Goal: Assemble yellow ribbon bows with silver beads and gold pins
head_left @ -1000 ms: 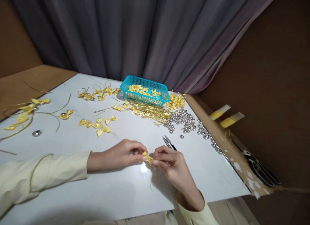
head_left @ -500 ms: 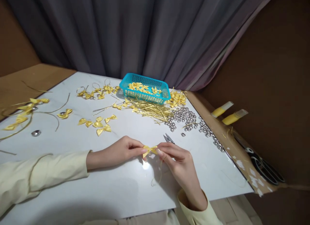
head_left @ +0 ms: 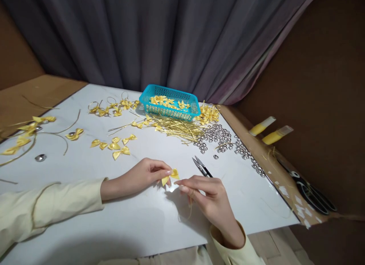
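Between thumb and fingers my left hand (head_left: 148, 175) pinches a yellow ribbon bow (head_left: 174, 173) over the white tabletop. Just right of the bow, apart from it, my right hand (head_left: 207, 194) is closed in a pinch. A thin pale thread (head_left: 190, 208) hangs in a loop from its fingers; whether a needle is at the fingertips I cannot make out. Behind the right hand lie small thread snips (head_left: 201, 166), blades pointing up and left, their handle end partly hidden. More yellow bows (head_left: 121, 152) lie ahead of my left hand.
A blue plastic basket (head_left: 170, 112) with yellow bows stands at the back. Before it lie gold wire ties (head_left: 182, 130) and many silver beads (head_left: 218, 135). Wired bows (head_left: 24, 139) are at the left. Large black scissors (head_left: 309, 192) and two yellow-filled tubes (head_left: 278, 135) sit at the right.
My right fingers have come off the bow and moved slightly down, leaving the bow in my left hand, now tilted. More of the snips shows.
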`<state>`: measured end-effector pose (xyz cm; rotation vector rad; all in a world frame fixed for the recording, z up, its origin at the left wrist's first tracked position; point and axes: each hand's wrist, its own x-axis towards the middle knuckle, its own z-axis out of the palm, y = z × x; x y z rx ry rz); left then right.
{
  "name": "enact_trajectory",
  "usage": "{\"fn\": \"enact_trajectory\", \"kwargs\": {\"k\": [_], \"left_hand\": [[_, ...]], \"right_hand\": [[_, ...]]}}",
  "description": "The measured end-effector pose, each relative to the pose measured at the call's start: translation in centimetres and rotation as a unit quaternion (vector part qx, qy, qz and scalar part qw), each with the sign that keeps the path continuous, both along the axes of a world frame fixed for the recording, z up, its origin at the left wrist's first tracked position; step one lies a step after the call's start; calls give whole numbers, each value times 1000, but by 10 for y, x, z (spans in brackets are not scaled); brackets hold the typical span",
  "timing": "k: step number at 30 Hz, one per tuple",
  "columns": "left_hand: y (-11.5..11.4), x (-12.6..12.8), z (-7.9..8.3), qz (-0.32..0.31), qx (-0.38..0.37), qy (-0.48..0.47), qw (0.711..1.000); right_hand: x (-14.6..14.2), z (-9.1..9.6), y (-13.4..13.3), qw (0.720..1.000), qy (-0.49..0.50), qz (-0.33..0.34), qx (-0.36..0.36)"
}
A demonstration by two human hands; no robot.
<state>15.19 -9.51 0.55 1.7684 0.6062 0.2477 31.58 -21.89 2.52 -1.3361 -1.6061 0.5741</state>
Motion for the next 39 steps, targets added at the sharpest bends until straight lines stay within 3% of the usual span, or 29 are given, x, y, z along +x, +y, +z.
{"fn": "enact_trajectory", "kwargs": {"k": [2, 4, 6, 8, 12, 19, 23, 35, 37, 39], "left_hand": [[2, -2, 1, -4, 107, 4, 994], [2, -6, 6, -25, 243, -21, 969], [-1, -12, 15, -57, 345, -64, 935], [-6, -18, 26, -122, 388, -115, 907], [-16, -25, 34, -155, 430, -172, 873], [-15, -35, 14, -150, 459, -187, 856], [-16, -41, 13, -142, 477, -218, 840], [-7, -43, 8, -161, 451, -173, 861], [-8, -42, 11, -164, 474, -204, 841], [-10, -40, 14, -175, 528, -235, 797]], "right_hand": [[1, -2, -3, 993, -64, 13, 96], [2, -4, -5, 977, -127, 18, 171], [2, -6, -6, 965, -159, 22, 207], [1, -7, -6, 960, -169, 24, 220], [0, -6, -5, 956, -179, 35, 231], [-2, -2, -6, 960, -156, 66, 221], [-2, -2, -6, 962, -145, 86, 215], [-1, -3, -9, 962, -147, 84, 212], [-1, -3, -9, 961, -156, 81, 212], [-2, -3, -8, 960, -155, 82, 219]]}}
